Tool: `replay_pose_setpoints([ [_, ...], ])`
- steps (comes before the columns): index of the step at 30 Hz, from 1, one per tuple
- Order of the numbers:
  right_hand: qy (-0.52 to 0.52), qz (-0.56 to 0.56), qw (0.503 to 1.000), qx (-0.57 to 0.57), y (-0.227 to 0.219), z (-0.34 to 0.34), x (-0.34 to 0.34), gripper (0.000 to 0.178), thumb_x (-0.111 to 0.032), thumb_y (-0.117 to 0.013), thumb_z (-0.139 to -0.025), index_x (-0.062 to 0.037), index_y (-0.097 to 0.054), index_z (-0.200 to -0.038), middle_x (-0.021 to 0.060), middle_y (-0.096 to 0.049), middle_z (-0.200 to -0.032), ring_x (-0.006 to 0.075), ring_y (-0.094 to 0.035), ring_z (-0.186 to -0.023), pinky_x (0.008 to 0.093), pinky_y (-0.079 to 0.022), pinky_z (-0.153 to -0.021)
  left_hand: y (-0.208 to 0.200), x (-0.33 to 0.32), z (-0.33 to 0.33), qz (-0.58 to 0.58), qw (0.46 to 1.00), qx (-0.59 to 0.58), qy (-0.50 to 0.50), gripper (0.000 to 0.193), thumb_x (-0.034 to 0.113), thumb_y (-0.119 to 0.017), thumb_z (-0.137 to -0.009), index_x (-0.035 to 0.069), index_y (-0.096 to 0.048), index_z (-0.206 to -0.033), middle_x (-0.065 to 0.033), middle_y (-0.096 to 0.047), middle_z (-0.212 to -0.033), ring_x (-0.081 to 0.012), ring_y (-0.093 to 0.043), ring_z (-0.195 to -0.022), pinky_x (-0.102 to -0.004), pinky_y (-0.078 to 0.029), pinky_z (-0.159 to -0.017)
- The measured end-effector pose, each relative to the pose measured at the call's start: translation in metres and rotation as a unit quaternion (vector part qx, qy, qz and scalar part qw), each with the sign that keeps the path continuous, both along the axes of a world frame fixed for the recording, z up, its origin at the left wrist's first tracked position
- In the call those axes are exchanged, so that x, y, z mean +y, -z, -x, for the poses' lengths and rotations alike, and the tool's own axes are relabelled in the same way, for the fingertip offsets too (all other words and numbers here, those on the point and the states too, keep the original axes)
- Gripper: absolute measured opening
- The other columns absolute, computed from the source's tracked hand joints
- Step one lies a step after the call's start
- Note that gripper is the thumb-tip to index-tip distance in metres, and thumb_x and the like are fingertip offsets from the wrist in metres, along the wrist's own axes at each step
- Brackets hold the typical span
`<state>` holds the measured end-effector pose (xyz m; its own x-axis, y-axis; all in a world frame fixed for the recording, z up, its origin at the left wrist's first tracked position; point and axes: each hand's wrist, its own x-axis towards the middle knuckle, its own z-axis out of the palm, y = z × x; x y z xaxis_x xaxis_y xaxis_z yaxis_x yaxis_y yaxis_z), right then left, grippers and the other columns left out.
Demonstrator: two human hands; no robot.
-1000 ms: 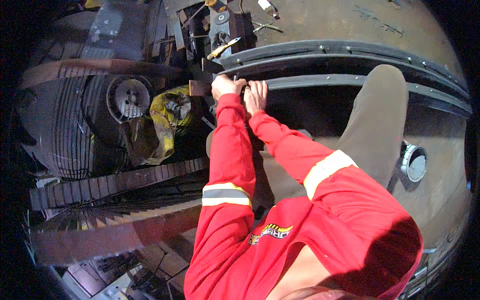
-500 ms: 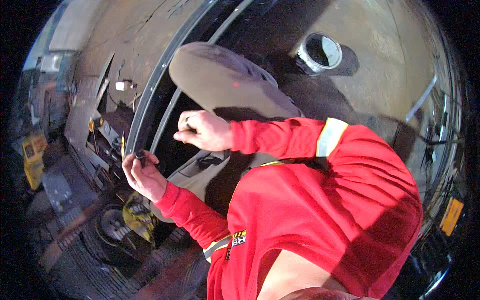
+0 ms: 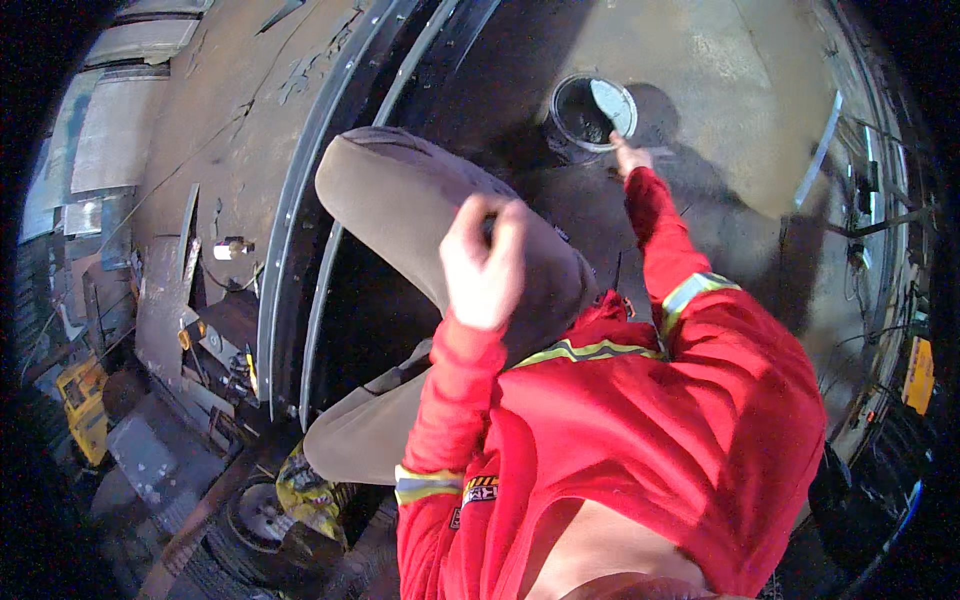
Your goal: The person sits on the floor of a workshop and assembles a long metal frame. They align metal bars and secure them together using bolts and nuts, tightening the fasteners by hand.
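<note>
My left hand (image 3: 482, 262) is raised over my bent knee, fingers curled in a pinch. A small dark piece (image 3: 489, 229) shows between its thumb and fingers; its kind is too unclear to name. On the right, my right hand (image 3: 630, 154) reaches forward to the near rim of a round bucket (image 3: 566, 147), fingers stretched toward it. The bucket is dark inside, with a pale patch on its inner wall. Whether the fingertips touch the rim is hard to see, and no held thing shows in that hand.
Two long dark metal rails (image 3: 283, 270) curve past my knees on the left. Beyond them lie a small white container (image 3: 233, 248), scattered tools and a yellow case (image 3: 84, 408). A wheel (image 3: 262, 515) sits at lower left. Metal bars (image 3: 820, 150) line the right side.
My left hand has left the rail and come up and right, over my knee. My right hand has swung from beside the rails to the bucket, its fingers now extended.
</note>
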<state>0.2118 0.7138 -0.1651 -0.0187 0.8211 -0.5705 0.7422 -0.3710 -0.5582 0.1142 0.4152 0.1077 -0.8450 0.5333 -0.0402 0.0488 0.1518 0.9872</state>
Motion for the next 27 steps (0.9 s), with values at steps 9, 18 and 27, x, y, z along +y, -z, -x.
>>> replay_pose_setpoints([
  [9,-0.011,0.27,0.934,0.234,0.056,0.016,-0.056,0.065,-0.05,-0.057,-0.072,0.004,-0.054,-0.106,0.0169,-0.057,-0.097,0.0293,-0.054,-0.091,0.0362,-0.044,-0.081,0.001,-0.004,0.019,-0.15,0.987,-0.031,0.043,0.012,0.013,-0.059,-0.072,0.002,-0.059,-0.076,-0.0125,-0.059,-0.073,-0.019,-0.058,-0.069,-0.0309,-0.046,-0.064],
  [18,-0.511,-0.022,0.845,0.157,-0.14,0.139,0.004,0.043,-0.037,-0.06,-0.078,0.0011,-0.06,-0.096,0.0119,-0.063,-0.086,0.0224,-0.059,-0.073,0.0341,-0.048,-0.065,-0.008,-0.25,-0.08,-0.071,0.917,-0.016,-0.393,0.025,0.01,-0.059,-0.067,0.001,-0.048,-0.088,-0.0084,-0.052,-0.081,-0.0177,-0.05,-0.073,-0.0312,-0.043,-0.066],
  [27,-0.696,0.131,-0.015,0.706,-0.426,0.173,-0.407,0.069,-0.032,-0.069,-0.072,-0.0059,-0.038,-0.128,0.0249,-0.041,-0.125,0.0319,-0.043,-0.116,0.0596,-0.028,-0.094,0.0,-0.301,-0.321,0.317,0.553,-0.042,-0.769,0.029,0.018,-0.061,-0.069,0.005,-0.052,-0.094,-0.0184,-0.059,-0.092,-0.0281,-0.06,-0.082,-0.0359,-0.048,-0.071],
])
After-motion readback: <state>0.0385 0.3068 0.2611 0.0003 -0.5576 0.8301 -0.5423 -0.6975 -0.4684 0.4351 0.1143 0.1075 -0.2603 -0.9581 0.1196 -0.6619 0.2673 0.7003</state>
